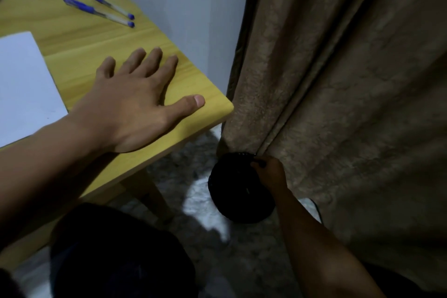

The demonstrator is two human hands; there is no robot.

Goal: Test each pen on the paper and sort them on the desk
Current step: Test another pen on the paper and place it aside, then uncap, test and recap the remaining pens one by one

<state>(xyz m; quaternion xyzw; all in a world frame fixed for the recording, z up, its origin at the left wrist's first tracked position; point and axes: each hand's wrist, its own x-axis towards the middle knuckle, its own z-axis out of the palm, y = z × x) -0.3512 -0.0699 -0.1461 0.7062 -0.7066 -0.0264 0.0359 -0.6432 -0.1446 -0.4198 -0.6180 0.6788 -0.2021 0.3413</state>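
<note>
Our left hand [135, 106] lies spread on the table [198, 94], bracing us; our right hand [271, 172] pinches the black bin [237, 191] rim at lower centre.

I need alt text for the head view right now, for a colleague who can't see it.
The left hand lies flat, fingers spread, on the yellow wooden desk, while the right hand reaches down to a dark round object on the floor beside a brown curtain. Two blue pens lie side by side at the desk's far end; white paper sits at left.
</note>
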